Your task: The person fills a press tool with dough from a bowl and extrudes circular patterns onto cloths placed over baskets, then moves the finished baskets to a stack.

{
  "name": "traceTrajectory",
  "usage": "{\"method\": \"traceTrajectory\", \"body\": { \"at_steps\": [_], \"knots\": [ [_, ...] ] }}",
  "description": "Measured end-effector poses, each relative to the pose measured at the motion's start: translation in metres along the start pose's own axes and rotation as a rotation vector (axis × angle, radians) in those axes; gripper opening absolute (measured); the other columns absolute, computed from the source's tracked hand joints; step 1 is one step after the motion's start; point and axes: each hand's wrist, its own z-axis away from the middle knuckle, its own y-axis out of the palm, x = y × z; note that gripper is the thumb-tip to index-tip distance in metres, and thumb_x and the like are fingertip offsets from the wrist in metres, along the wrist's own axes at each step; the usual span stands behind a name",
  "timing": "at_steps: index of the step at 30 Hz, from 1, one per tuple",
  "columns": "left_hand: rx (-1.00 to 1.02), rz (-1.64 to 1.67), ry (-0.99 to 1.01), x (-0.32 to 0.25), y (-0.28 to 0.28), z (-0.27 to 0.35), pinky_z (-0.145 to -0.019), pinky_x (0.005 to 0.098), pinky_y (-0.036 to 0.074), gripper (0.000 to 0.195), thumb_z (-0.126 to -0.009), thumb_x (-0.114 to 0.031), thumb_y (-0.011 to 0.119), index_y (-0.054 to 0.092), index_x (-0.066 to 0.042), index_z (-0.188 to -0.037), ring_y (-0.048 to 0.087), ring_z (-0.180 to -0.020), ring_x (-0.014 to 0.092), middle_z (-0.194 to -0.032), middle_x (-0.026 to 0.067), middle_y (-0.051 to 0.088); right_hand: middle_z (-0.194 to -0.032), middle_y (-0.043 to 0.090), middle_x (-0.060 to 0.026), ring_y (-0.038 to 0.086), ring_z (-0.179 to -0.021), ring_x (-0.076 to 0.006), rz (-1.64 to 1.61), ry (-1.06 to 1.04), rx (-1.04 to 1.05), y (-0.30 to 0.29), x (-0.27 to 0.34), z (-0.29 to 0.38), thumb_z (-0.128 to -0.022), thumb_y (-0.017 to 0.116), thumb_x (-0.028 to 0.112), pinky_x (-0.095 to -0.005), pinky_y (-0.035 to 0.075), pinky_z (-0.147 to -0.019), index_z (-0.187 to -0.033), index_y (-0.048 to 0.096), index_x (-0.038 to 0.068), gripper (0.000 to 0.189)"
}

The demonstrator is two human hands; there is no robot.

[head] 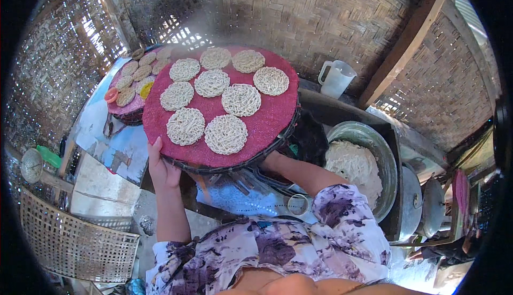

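A large round tray with a magenta woven cover is held up before me, slightly tilted. On it lie several flat round cakes of pale noodle-like strands. My left hand grips its near left rim, thumb on top and fingers below. My right hand reaches under the near right side; its fingers are hidden beneath the tray. Behind the left edge stands a second round tray with a pink cover, bearing several similar cakes, a coral ring-shaped piece and a yellow one.
To the right, a big metal basin holds pale dough. A translucent plastic jug stands by the woven bamboo wall. Metal pot lids are at the far right. A woven bamboo panel is at lower left.
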Motion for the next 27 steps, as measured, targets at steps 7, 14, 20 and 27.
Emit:
{"method": "traceTrajectory", "body": {
  "at_steps": [7, 14, 20, 27],
  "knots": [
    [0.024, -0.001, 0.006, -0.002, 0.009, 0.004, -0.094, 0.0406, 0.038, 0.041, -0.084, -0.013, 0.05, 0.038, -0.005, -0.122, 0.048, -0.108, 0.024, -0.119, 0.0114, 0.049, -0.12, 0.048, -0.0162, 0.041, -0.114, -0.0349, -0.237, 0.16, 0.213, -0.034, -0.005, 0.0, -0.074, 0.045, 0.013, -0.0426, 0.028, -0.098, -0.116, 0.049, 0.004, 0.043],
    [0.034, 0.008, 0.017, -0.005, 0.006, 0.007, -0.093, 0.0411, 0.038, 0.041, -0.083, -0.012, 0.05, 0.038, -0.005, -0.121, 0.048, -0.109, 0.025, -0.12, 0.011, 0.048, -0.114, 0.05, -0.0192, 0.047, -0.106, -0.0328, -0.273, 0.201, 0.713, -0.152, 0.024, -0.015, -0.06, 0.065, 0.027, -0.0388, 0.038, -0.09, -0.114, 0.05, 0.007, 0.059],
    [0.024, 0.002, 0.004, -0.001, 0.007, 0.007, -0.093, 0.0407, 0.038, 0.04, -0.083, -0.011, 0.049, 0.038, -0.006, -0.121, 0.048, -0.109, 0.025, -0.119, 0.0108, 0.048, -0.115, 0.042, -0.0198, 0.045, -0.104, -0.0347, -0.401, 0.211, 0.732, -0.125, -0.032, 0.041, -0.061, 0.066, 0.023, -0.0397, 0.04, -0.088, -0.117, 0.045, 0.009, 0.061],
    [0.023, -0.032, -0.013, 0.009, 0.009, 0.004, -0.092, 0.0394, 0.039, 0.044, -0.081, -0.009, 0.049, 0.035, -0.005, -0.122, 0.047, -0.108, 0.024, -0.119, 0.0117, 0.047, -0.118, 0.041, -0.0198, 0.047, -0.103, -0.0371, 0.089, 0.097, 0.822, -0.121, -0.025, 0.052, -0.072, 0.055, 0.023, -0.041, 0.041, -0.087, -0.118, 0.043, 0.014, 0.049]
  ]
}}
